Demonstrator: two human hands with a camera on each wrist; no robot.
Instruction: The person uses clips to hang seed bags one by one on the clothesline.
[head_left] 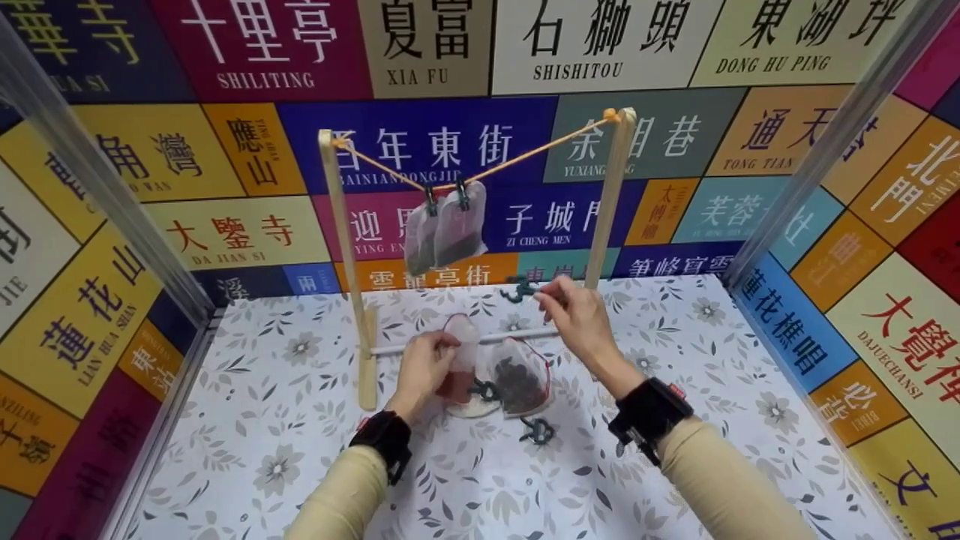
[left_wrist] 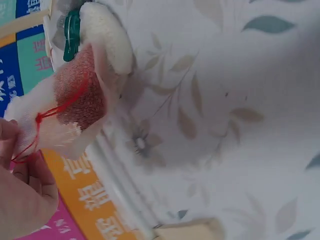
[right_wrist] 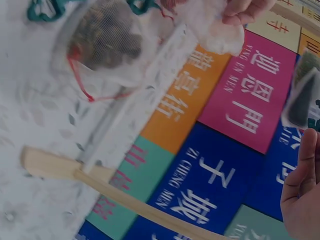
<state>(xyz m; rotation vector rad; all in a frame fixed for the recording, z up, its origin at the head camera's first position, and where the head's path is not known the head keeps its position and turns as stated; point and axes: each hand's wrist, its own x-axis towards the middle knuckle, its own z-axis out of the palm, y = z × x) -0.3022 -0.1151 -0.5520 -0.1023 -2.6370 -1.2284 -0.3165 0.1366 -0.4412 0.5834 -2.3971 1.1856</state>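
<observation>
My left hand [head_left: 429,366] pinches the top of a mesh drawstring bag [left_wrist: 80,95] with reddish contents and a red string. This bag hangs from the fingertips over a bag with white filling [left_wrist: 110,40]. To its right lies a mesh bag of dark dried leaves [head_left: 519,379]. My right hand [head_left: 581,319] pinches a dark green clip [head_left: 517,289] at its fingertips, left of the right wooden post. Two more green clips lie by the bags, one clip [head_left: 486,389] between them and another clip [head_left: 538,430] in front.
A wooden frame [head_left: 346,247] stands behind the bags, with an orange cord [head_left: 536,154] slung between its posts. Two filled mesh bags [head_left: 459,232] hang from the cord by dark clips. A white rod [head_left: 405,349] joins the posts low down. Printed panels [head_left: 420,45] surround the table.
</observation>
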